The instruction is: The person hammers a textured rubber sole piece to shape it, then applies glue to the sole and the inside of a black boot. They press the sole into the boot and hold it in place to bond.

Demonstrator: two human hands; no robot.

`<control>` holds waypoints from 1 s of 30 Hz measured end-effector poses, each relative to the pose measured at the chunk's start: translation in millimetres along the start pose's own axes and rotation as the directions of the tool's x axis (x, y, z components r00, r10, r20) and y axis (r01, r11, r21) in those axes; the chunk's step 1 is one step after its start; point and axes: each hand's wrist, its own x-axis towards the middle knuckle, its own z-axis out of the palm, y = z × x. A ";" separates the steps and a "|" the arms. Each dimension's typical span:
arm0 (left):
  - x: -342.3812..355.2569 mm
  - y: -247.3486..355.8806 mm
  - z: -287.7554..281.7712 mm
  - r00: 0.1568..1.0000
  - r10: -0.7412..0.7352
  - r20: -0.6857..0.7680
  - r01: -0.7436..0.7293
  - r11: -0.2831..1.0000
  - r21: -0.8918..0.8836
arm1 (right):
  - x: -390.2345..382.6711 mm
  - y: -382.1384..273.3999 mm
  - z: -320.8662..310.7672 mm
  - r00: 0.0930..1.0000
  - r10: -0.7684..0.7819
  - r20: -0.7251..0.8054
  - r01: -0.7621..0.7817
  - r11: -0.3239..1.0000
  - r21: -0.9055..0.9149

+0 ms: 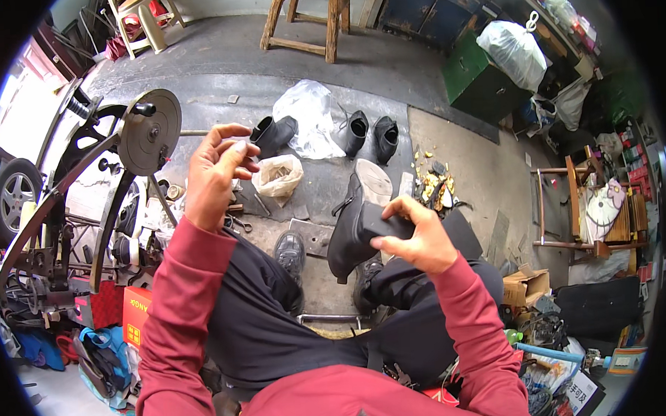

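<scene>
My right hand grips a black ankle boot, a pale sole showing at its far end. My left hand is raised to the left of the boot, fingers curled and thumb drawn in; whatever may be between them is too small to make out. Beyond my hands a black boot lies by a white plastic sheet. Two more black boots stand to its right. An off-white plastic bag sits nearer, between my left hand and the held boot.
A metal hand-cranked machine stands left, amid piled clutter. A wooden stool is at the back. A green cabinet is back right, a folding wooden chair at right. Yellowish scraps lie on the floor; cardboard is near my right leg.
</scene>
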 end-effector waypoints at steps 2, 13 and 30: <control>-2.7 2.9 16.7 0.999 0.002 0.052 0.000 0.999 -0.038 | 24.6 10.7 -15.4 0.999 -0.046 -0.016 0.049 0.981 0.187; -10.0 -8.8 77.5 0.918 0.109 0.380 -0.285 0.849 0.445 | 68.7 64.3 -88.8 0.815 0.209 -0.540 0.247 0.718 0.651; -1.9 -22.2 142.9 0.645 0.418 0.640 -0.698 0.664 0.270 | 22.5 37.4 -53.6 0.950 -0.025 -0.310 0.283 0.485 0.828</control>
